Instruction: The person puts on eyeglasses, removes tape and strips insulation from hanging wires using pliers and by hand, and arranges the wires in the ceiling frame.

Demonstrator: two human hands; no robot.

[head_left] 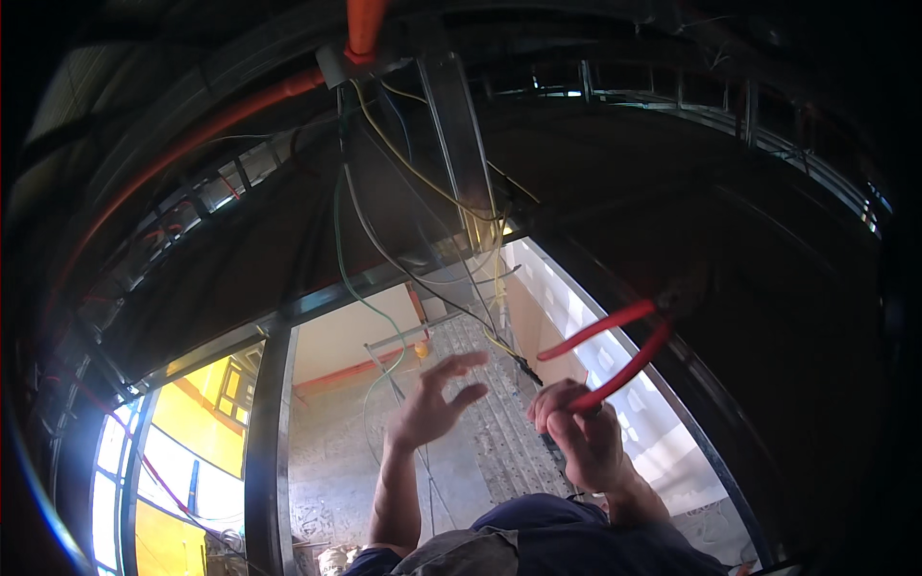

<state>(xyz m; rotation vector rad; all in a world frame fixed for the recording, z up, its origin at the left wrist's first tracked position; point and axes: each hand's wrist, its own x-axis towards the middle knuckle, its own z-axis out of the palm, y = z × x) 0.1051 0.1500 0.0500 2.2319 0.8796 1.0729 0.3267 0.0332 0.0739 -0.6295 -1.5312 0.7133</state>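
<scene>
My right hand is closed around one handle of red-handled pliers. The handles stand spread apart, and the dark jaws, pointing up and right, are hard to make out against the shadow. To the left, my left hand is raised with thumb and fingers apart and nothing in it. Several loose wires hang from above: a green wire, a yellow wire and a black cable. The dark lower end of the bundle comes down close to my right fingers; whether they touch it, I cannot tell.
Orange conduit runs overhead to a light grey fitting, where the wires emerge. A metal stud stands beside them. Dark metal framing surrounds an opening onto a concrete floor. Yellow sheeting shows at left.
</scene>
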